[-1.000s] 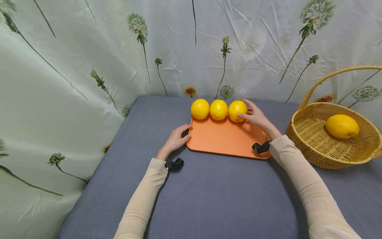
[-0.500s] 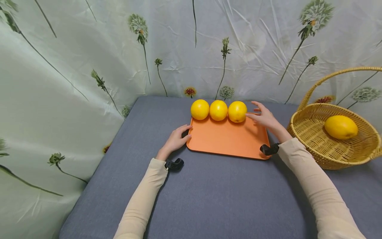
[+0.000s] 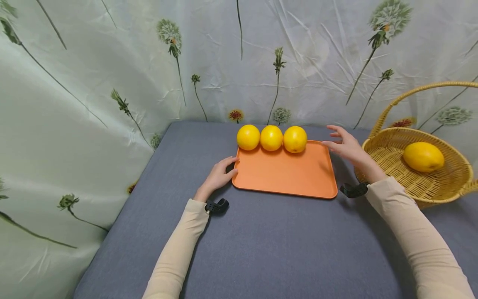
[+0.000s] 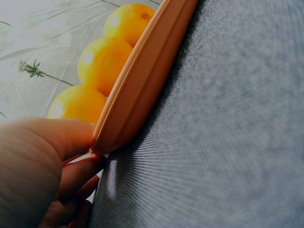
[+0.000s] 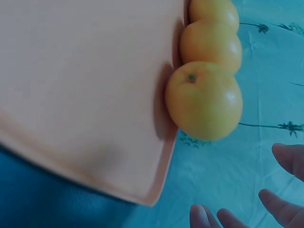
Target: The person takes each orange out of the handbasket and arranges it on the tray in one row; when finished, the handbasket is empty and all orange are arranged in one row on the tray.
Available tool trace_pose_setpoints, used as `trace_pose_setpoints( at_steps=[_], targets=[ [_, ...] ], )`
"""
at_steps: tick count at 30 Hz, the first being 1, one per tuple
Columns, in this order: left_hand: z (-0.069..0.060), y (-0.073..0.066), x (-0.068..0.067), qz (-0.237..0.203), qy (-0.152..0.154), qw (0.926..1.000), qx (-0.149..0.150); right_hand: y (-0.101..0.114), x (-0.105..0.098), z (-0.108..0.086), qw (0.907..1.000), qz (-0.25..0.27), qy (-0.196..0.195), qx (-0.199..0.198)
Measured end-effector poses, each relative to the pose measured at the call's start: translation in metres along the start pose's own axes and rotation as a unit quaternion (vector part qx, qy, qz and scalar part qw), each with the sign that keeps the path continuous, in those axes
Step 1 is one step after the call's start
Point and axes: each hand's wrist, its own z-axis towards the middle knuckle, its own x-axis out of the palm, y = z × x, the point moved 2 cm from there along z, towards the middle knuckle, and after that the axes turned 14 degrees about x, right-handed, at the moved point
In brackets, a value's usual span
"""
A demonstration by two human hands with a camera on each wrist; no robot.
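Note:
Three yellow-orange oranges [image 3: 271, 138] sit in a row along the back edge of the orange tray [image 3: 284, 172]; the rightmost orange [image 5: 204, 100] shows its stem end in the right wrist view. At the tray's left side, my left hand [image 3: 218, 176] holds the rim between thumb and fingers. In the left wrist view, the thumb [image 4: 71, 137] lies by the rim with the fingers curled below. My right hand [image 3: 349, 147] is in the air beyond the tray's back right corner, fingers apart and holding nothing.
A wicker basket [image 3: 444, 197] with a tall handle stands on the right, close to my right forearm. One oval yellow fruit [image 3: 423, 157] lies in it. Behind the grey tabletop [image 3: 284, 245] hangs a pale flowered curtain [image 3: 216, 50].
My right hand has let go of the rightmost orange and moved right, away from it and past the tray's side. My left hand has stayed at the tray.

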Motion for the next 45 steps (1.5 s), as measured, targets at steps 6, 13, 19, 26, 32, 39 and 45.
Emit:
trace_pose_setpoints(
  at_steps=[6,13,19,26,32,39,45],
  targets=[
    [0.000,0.001,0.000,-0.003,0.002,1.0000,-0.002,-0.001,-0.011,-0.009,0.9999,-0.011,0.000,-0.006],
    [-0.001,0.001,0.000,-0.001,0.002,1.0000,-0.004,0.001,-0.024,-0.021,0.9998,0.002,0.007,-0.019],
    [-0.001,0.001,0.001,0.002,0.002,1.0000,-0.005,-0.003,-0.037,-0.029,0.9997,-0.021,-0.012,-0.001],
    [0.000,0.000,0.001,-0.003,-0.002,1.0000,0.001,-0.010,-0.055,-0.040,0.9976,-0.055,-0.042,0.004],
    [-0.001,-0.002,-0.001,0.000,0.000,1.0000,0.004,-0.019,-0.070,-0.046,0.9958,-0.059,-0.070,-0.002],
    [0.000,0.000,-0.001,0.001,0.000,1.0000,-0.001,-0.030,-0.081,-0.050,0.9928,-0.067,-0.099,-0.001],
    [0.000,0.000,0.000,0.001,0.000,1.0000,0.005,-0.036,-0.089,-0.052,0.9901,-0.088,-0.109,0.008]
  ],
)
